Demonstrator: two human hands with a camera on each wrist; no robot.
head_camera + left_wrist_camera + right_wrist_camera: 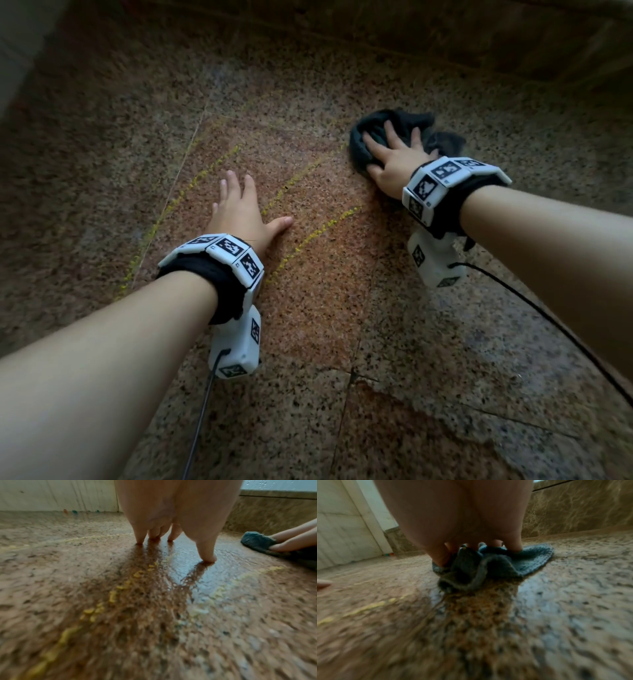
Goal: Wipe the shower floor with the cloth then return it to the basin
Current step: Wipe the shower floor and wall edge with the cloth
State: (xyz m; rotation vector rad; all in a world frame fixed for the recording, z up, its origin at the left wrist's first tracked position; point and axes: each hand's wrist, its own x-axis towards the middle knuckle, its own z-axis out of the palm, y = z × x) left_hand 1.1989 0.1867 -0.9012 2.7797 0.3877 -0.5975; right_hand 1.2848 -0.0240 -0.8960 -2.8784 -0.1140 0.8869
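Observation:
A dark grey-blue cloth [383,132] lies bunched on the speckled granite shower floor [308,308], at the right of the head view. My right hand [394,154] presses down on it with spread, mostly straight fingers. In the right wrist view the cloth [530,559] is crumpled under the fingertips [515,547]. My left hand [239,205] rests flat on the bare floor to the left, fingers straight and spread, holding nothing; the left wrist view shows its fingertips [207,558] touching the wet floor. Yellow streaks [301,174] cross the floor between the hands. No basin is in view.
A brown stone kerb [445,41] runs along the far side, and a pale wall [56,494] stands at the far left. Black cables [548,318] trail from both wrist cameras across the floor. The floor is wet and shiny around the hands.

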